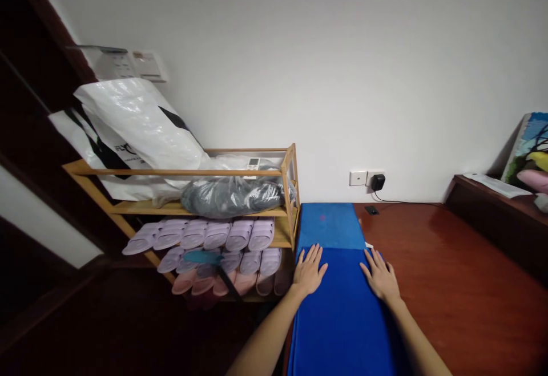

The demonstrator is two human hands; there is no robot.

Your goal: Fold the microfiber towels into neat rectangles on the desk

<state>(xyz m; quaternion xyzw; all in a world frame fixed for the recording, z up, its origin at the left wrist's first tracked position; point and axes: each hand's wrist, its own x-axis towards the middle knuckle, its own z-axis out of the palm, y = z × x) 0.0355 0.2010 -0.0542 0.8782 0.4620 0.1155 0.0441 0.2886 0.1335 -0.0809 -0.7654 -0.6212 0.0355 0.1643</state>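
Note:
A blue folded mat (342, 313) lies on the reddish wooden floor (449, 284), running from me toward the white wall. My left hand (309, 271) rests flat on its left side with fingers spread, open. My right hand (380, 276) lies flat on its right side, fingers spread, also open. Both palms press just short of the fold line, beyond which a paler blue section (330, 225) reaches the wall.
A bamboo shoe rack (287, 193) stands left of the mat, holding lilac and pink slippers (222, 234), plastic bags (141, 130) and a remote. A wall socket with a black plug (377, 182) sits behind. A dark low cabinet (492, 222) is at the right.

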